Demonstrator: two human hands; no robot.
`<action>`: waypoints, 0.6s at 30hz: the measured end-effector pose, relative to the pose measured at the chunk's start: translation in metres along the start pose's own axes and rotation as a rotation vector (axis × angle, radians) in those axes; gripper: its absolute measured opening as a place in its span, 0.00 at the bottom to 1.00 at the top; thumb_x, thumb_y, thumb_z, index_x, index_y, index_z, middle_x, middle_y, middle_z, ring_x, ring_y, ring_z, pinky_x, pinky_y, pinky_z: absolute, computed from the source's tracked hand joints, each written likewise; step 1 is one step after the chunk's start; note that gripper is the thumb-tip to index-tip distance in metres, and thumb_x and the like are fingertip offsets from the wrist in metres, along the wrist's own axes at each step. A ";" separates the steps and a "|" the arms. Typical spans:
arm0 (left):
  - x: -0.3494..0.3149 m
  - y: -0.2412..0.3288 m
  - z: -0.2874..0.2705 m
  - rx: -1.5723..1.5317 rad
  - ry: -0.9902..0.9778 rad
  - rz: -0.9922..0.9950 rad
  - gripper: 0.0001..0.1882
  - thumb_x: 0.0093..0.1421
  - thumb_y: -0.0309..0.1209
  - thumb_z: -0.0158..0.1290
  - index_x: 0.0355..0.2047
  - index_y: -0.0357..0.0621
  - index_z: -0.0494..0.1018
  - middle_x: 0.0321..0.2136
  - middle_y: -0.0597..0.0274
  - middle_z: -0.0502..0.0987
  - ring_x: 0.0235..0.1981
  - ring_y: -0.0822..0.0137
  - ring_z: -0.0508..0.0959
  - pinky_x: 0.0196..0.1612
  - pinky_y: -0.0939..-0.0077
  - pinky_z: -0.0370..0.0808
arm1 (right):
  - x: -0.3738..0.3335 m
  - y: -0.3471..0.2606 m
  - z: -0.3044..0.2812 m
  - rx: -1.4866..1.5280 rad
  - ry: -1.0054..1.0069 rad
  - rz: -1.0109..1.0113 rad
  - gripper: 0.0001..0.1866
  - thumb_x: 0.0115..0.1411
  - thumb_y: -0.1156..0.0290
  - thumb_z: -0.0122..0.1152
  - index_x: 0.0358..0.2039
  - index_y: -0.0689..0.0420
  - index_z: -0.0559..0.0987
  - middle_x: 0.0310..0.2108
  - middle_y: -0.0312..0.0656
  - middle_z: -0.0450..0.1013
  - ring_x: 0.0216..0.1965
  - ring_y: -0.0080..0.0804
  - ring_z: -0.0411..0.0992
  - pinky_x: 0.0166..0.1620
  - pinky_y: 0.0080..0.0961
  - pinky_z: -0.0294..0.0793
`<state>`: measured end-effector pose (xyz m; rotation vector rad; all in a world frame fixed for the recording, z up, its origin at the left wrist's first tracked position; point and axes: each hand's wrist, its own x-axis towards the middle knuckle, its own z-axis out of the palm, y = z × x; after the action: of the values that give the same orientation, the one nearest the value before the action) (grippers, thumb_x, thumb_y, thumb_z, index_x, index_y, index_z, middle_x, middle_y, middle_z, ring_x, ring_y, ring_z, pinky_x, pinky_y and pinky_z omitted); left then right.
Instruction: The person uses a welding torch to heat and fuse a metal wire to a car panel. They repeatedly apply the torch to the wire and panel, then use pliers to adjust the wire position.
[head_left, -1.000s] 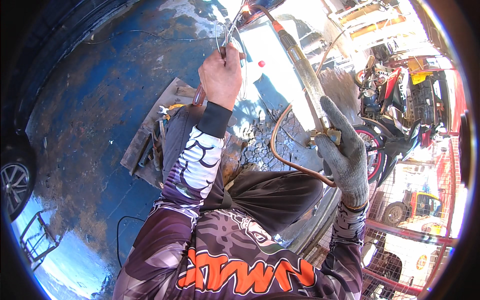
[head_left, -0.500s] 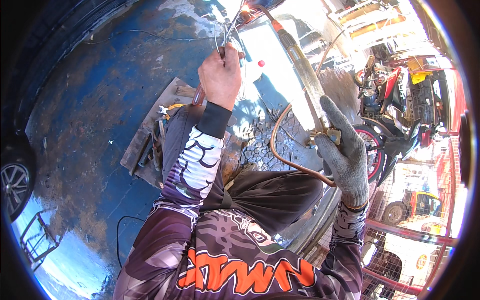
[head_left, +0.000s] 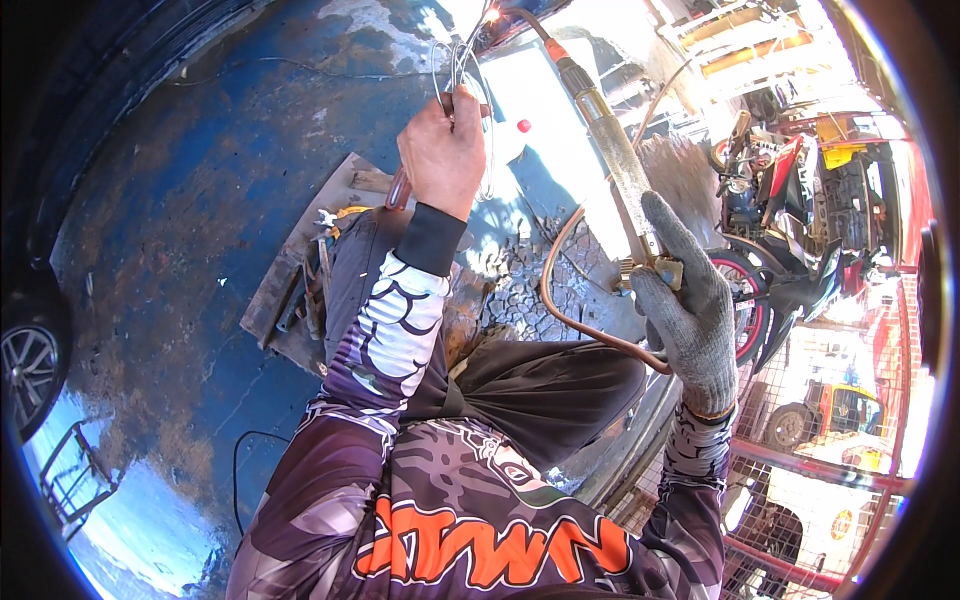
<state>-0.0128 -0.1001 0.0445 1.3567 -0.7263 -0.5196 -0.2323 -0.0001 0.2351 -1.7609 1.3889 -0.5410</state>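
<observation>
My bare left hand (head_left: 441, 155) is closed around a bundle of thin, looped metal wire (head_left: 457, 68) near the top of the view. A reddish-brown handle (head_left: 398, 188) shows just below that hand; whether it is gripped too I cannot tell. In a grey knitted glove, my right hand (head_left: 695, 315) grips the valve end of a gas torch (head_left: 612, 140). The torch slants up and left, its thin bent neck ending beside a bright glowing spot (head_left: 491, 15) near the wire's far end. Glare washes out the work there.
A brown hose (head_left: 548, 285) curves below the torch to my right wrist. Tools lie on a wooden board (head_left: 268, 300) by my knee. A motorcycle (head_left: 780, 280) and red mesh fence (head_left: 800, 475) stand at right. A car wheel (head_left: 30, 365) is far left. A black cable (head_left: 236, 475) lies on the floor.
</observation>
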 end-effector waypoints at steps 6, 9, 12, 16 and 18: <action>-0.001 0.001 -0.001 0.013 0.001 0.002 0.22 0.72 0.39 0.51 0.29 0.34 0.83 0.27 0.58 0.87 0.22 0.71 0.80 0.30 0.72 0.75 | 0.000 0.002 0.001 -0.025 0.005 -0.016 0.35 0.64 0.78 0.66 0.71 0.65 0.66 0.67 0.48 0.70 0.60 0.24 0.70 0.61 0.24 0.71; -0.002 0.001 -0.001 0.051 0.001 0.000 0.21 0.72 0.39 0.51 0.29 0.35 0.83 0.26 0.59 0.86 0.21 0.71 0.79 0.29 0.72 0.75 | 0.000 0.002 -0.001 -0.039 0.000 -0.005 0.35 0.64 0.78 0.66 0.71 0.65 0.66 0.67 0.48 0.69 0.62 0.25 0.69 0.62 0.25 0.71; -0.001 0.001 -0.001 0.070 0.015 0.023 0.21 0.72 0.39 0.51 0.28 0.35 0.84 0.24 0.59 0.86 0.20 0.70 0.79 0.29 0.72 0.74 | 0.001 0.002 0.000 -0.025 0.003 -0.033 0.35 0.64 0.79 0.66 0.71 0.66 0.66 0.68 0.49 0.69 0.63 0.27 0.69 0.62 0.26 0.71; -0.002 0.002 -0.001 0.078 0.023 0.042 0.22 0.72 0.40 0.51 0.28 0.36 0.84 0.23 0.60 0.85 0.20 0.69 0.80 0.28 0.70 0.74 | 0.000 0.001 0.000 -0.033 0.004 0.002 0.35 0.64 0.79 0.66 0.71 0.66 0.66 0.68 0.50 0.68 0.65 0.28 0.68 0.63 0.27 0.70; -0.002 0.003 -0.002 0.088 0.015 0.024 0.23 0.72 0.40 0.51 0.28 0.36 0.84 0.23 0.59 0.85 0.21 0.69 0.80 0.29 0.70 0.75 | -0.001 0.001 0.000 -0.024 0.009 0.007 0.35 0.64 0.79 0.66 0.71 0.66 0.66 0.69 0.50 0.68 0.65 0.29 0.68 0.64 0.27 0.70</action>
<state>-0.0129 -0.0972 0.0470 1.4311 -0.7600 -0.4626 -0.2330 0.0003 0.2348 -1.7740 1.4125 -0.5308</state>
